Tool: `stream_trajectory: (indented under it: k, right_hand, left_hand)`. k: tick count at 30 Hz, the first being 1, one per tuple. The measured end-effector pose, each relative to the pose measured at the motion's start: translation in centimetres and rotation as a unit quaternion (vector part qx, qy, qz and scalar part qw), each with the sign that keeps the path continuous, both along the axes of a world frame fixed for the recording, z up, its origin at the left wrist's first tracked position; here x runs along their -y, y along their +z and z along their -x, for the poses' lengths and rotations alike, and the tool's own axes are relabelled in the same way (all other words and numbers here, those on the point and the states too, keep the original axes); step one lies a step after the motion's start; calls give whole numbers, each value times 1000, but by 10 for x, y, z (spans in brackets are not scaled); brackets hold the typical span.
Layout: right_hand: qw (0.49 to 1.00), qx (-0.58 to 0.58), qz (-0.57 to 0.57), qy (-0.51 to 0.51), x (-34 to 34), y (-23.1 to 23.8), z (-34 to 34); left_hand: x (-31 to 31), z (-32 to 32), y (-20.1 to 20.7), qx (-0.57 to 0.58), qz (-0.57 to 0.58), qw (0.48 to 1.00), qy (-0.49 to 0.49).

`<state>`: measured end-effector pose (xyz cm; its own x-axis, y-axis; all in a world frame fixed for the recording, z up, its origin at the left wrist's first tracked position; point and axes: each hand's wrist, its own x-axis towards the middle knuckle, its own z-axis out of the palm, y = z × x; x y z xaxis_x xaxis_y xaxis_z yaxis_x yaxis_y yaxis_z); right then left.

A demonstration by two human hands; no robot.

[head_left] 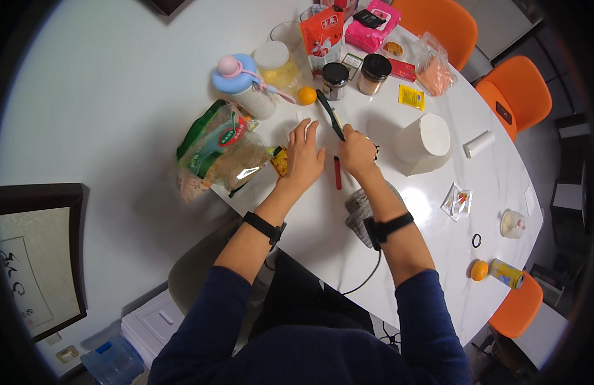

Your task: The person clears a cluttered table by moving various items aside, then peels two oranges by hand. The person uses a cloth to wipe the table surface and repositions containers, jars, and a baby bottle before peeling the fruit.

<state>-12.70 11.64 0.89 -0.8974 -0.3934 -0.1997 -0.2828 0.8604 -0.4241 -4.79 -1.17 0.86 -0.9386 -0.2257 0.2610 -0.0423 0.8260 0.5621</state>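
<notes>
My right hand (358, 153) is closed round one end of a long, slim dark tool with a pale strip (330, 114); its exact kind is unclear. The tool points away to the upper left, its far tip close to an orange fruit (306, 96). My left hand (305, 154) rests open over the white table, fingers apart and nothing visibly in them. Between my wrists lies a thin red stick-like thing (338, 173). Beside my left hand is a yellow packet (280, 161), partly covered. A grey cloth-like thing (359, 212) sits partly under my right forearm.
Left stands a green-topped clear bag (226, 144) and a blue-lidded bottle (245, 86). Two dark-lidded jars (335, 82) and a red pouch (323, 42) are at the back. A white paper roll (422, 144) is right of my right hand; a can (506, 274) lies farther right.
</notes>
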Motion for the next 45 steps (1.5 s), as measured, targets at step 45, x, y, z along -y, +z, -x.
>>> stream_trajectory:
  k: [45]
  right_hand:
    - [982,-165,93,19,-147,-36,-118]
  left_hand:
    - [8,37,89,-137,-47,986,84]
